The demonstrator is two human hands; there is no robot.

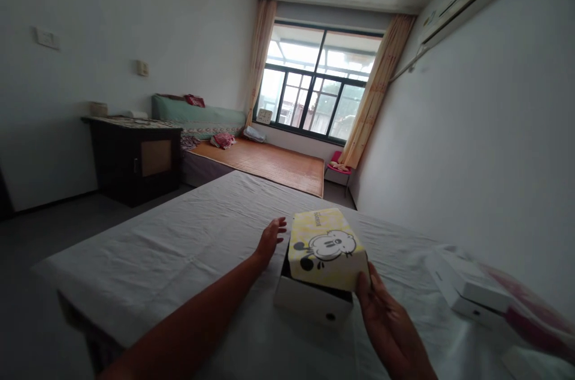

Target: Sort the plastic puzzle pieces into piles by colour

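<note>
A shoebox-like white box [309,303] sits on the cloth-covered table in front of me. Its yellow and white lid [314,218], printed with a cartoon dog-like face, rests tilted over the top, and a dark gap shows between lid and box along the front and left. My right hand [381,308] grips the lid's near right corner, thumb on the front edge and the other fingers along the side. Just left of the lid, my left hand [272,239] is held with fingers apart and nothing in it. The inside of the box is hidden.
A wrinkled pale cloth [179,260] covers the table. Toward the right lie another white box [471,284] and a pink-and-clear plastic package [534,308]. Beyond the table are a bed [269,158], a dark cabinet [135,158] and a pink chair [338,165].
</note>
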